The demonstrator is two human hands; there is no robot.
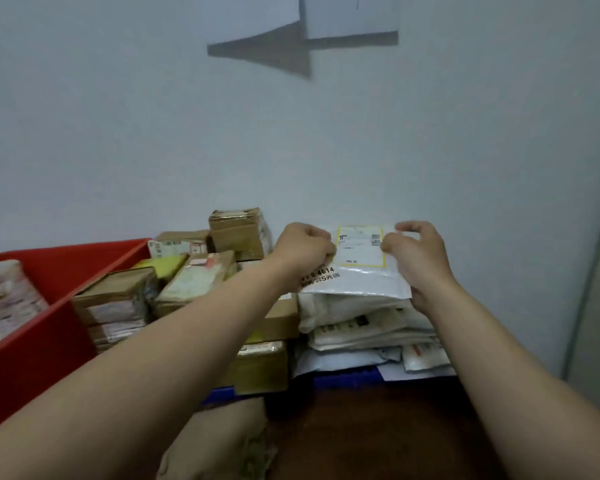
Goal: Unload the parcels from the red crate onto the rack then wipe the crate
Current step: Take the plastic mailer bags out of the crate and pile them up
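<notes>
Am pinching white mailer (361,271) by top edge, left hand (305,244) and right hand (420,258) both curled on it, atop mailer pile on rack (343,380). Boxes (238,233) stacked alongside. Red crate (49,334) showing one wrapped parcel (4,299) inside; am judging unloading near done, wiping not yet started.

Single head cam, wide-angle, looks forward and down; wall (465,133) fills upper frame, parcels (354,306) near, lower centre.

wall (153,133): pale, plain | white boxes (350,15): high on it | grey strip (596,271): right edge
</notes>
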